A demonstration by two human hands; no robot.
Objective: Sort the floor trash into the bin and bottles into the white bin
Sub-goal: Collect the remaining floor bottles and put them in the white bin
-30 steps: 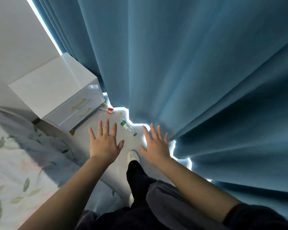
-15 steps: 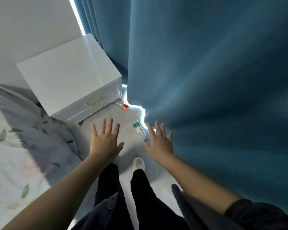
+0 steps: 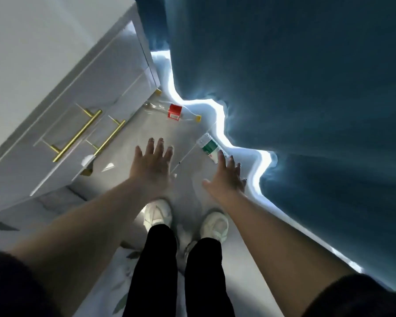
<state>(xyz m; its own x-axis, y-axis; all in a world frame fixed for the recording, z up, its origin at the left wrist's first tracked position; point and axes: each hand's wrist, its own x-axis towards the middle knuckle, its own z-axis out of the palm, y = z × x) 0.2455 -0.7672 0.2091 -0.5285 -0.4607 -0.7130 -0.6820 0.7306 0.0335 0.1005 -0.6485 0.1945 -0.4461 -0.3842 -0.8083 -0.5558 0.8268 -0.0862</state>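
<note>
A blue curtain (image 3: 306, 88) hangs right of the white nightstand (image 3: 55, 83), its hem edged by a bright strip along the grey floor (image 3: 146, 131). The nightstand's two drawers carry gold bar handles (image 3: 78, 135). Nearer the viewer than the nightstand, a person's black-trousered legs stand in white shoes (image 3: 158, 213).

Both bare forearms reach forward. The left hand (image 3: 152, 165) is palm down over the floor just right of the nightstand's near corner, fingers straight and slightly spread, holding nothing. The right hand (image 3: 226, 179) is farther right of the nightstand, by the curtain hem, with fingers spread and thumb out. Its index fingertip overlaps the near end of the green bottle (image 3: 208, 146), but contact cannot be told.

That clear, green-labelled bottle lies on its side on the floor between nightstand and curtain. The red bottle (image 3: 174, 111), clear with a red label and yellow cap, lies on its side close to the nightstand's far foot.
</note>
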